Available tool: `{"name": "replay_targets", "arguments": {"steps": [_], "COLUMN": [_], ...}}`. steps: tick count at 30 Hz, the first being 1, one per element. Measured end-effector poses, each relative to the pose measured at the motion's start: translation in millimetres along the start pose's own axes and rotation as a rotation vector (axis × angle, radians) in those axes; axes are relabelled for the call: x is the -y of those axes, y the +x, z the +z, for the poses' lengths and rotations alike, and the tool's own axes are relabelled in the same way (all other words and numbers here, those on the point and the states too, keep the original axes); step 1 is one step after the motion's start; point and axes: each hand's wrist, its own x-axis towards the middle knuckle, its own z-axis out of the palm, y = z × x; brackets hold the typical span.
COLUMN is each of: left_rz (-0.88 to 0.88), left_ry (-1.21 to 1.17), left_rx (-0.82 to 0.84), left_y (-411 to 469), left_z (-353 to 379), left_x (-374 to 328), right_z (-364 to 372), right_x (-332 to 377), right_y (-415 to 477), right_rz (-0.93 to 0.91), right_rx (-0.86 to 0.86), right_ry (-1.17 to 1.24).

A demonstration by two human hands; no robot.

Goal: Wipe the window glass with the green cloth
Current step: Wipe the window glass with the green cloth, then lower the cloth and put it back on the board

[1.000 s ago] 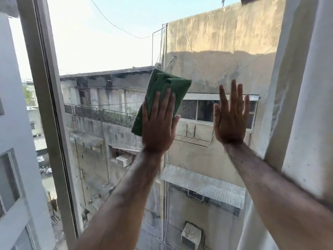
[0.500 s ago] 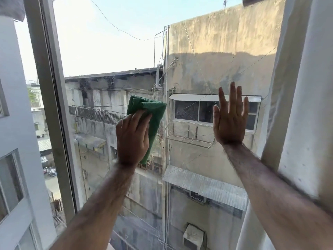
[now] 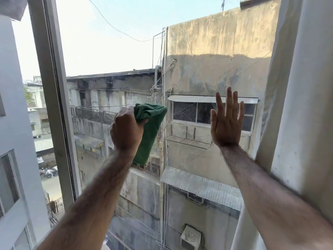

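Observation:
The window glass fills the middle of the view, with buildings seen through it. My left hand is closed into a fist on the green cloth, which is bunched at the top and hangs down to the right of the fist, at mid height of the pane. My right hand lies flat against the glass further right, fingers spread and pointing up, holding nothing.
A grey window frame post runs down the left side of the pane. A pale curtain and a white wall stand close on the right, touching my right forearm.
My left hand slid the cloth down and left across the glass, then went from a flat palm to a fist bunching the cloth. My right hand stayed in place.

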Motion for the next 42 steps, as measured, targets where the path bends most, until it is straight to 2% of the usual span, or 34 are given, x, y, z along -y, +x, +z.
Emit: {"name": "replay_targets", "arguments": {"steps": [5, 9, 13, 15, 18, 19, 21, 26, 30, 34, 42], "left_rz": [0.068, 0.041, -0.073, -0.201, -0.404, -0.462, -0.547, -0.719, -0.789, -0.841, -1.054], "left_ry": [0.056, -0.084, -0.398, -0.633, -0.958, -1.034, -1.101, -1.169, -1.189, -1.132, -1.017], "left_rx": [0.158, 0.307, 0.305, 0.316, 0.367, 0.37, 0.353, 0.384, 0.565, 0.713, 0.856], "left_y": [13, 27, 29, 27, 24, 23, 20, -6, -42, -90, -205], "left_z": [-15, -29, -45, -53, -70, -75, -84, -97, -104, -99, -81], "left_x": [-5, -4, -2, -1, 2, 5, 15, 61, 101, 136, 202], "right_z": [-12, -31, -54, -69, -84, -84, -87, -100, -111, -119, -127], "right_x": [6, 35, 80, 106, 134, 136, 138, 135, 138, 141, 141], "right_y": [1, 10, 10, 8, 6, 3, -7, -38, -69, -116, -252], "right_rz": [0.022, 0.158, -0.065, -0.011, 0.376, 0.433, 0.47, 0.729, 0.976, 1.137, 1.342], "right_rx": [0.09, 0.16, 0.204, 0.414, 0.97, 1.11, 1.217, 1.118, 1.053, 1.047, 1.191], "right_ry": [0.013, 0.209, 0.463, 0.695, 1.109, 1.187, 1.199, 1.431, 1.527, 1.505, 1.346]}}
